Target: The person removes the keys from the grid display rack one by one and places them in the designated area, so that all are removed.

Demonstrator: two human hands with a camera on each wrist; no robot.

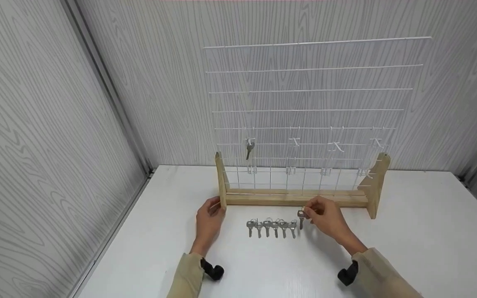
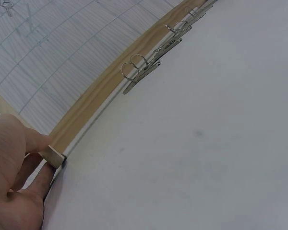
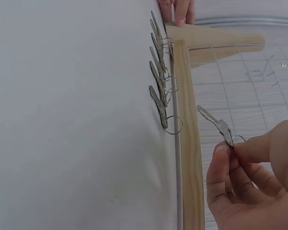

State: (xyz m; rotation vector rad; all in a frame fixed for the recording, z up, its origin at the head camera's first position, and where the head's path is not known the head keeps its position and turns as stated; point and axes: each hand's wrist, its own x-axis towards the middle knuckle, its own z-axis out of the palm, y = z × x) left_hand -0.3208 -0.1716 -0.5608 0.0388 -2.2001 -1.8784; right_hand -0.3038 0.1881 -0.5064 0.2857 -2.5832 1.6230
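Note:
My left hand (image 1: 210, 219) grips the front end of the left wooden foot of a stand (image 1: 296, 201), thumb on one side and fingers on the other in the left wrist view. The right hand (image 1: 326, 217) pinches a silver key (image 3: 222, 127) at its head, by the small ring (image 3: 238, 139). That key is raised off the table, blade downward in the head view. To its left lies a row of several ringed keys (image 1: 267, 225). Another key (image 1: 249, 148) hangs from a hook on the stand's white wire grid (image 1: 304, 110), near the left side.
More white hooks (image 1: 336, 145) project from the grid in two rows. The stand's right wooden foot (image 1: 374, 194) reaches forward on the white table (image 1: 420, 231). Wood-patterned panels (image 1: 48, 124) rise at the back and sides.

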